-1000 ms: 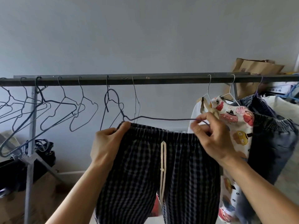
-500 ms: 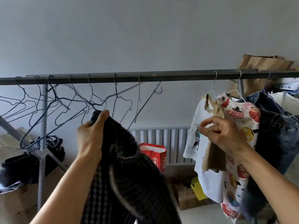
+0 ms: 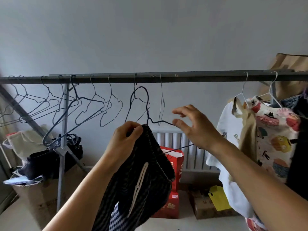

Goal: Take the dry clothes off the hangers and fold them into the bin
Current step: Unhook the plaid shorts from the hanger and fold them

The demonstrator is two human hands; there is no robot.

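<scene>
Close in: left hand (image 3: 124, 140) raised, fingers and thumb curled tight round the waistband of the dark checked trousers (image 3: 150, 180), pinching it at one end. The rest of the cloth sags from that grip, bunched, with the pale drawstring (image 3: 140, 180) dangling down the front.

The trousers' dark wire hanger (image 3: 147, 114) rises from the same fist. Its hook sits below the rail (image 3: 200, 77), not over it. One shoulder wire juts toward the right hand (image 3: 198, 130), and the lower bar slants off behind that wrist.

Right hand holds nothing: fingers (image 3: 180, 125) spread wide and loose, tips just beside the hanger's shoulder. Cannot tell whether they touch it.

Further back: grey rail runs across the room. Bare wire hangers (image 3: 78, 97) crowd its left half. On the right hang a white shirt (image 3: 226, 127) and a cartoon-print shirt (image 3: 273, 130).

Beyond, low down: red bag (image 3: 176, 162), radiator (image 3: 168, 139), cardboard box (image 3: 203, 209), then the plain wall (image 3: 150, 39).
</scene>
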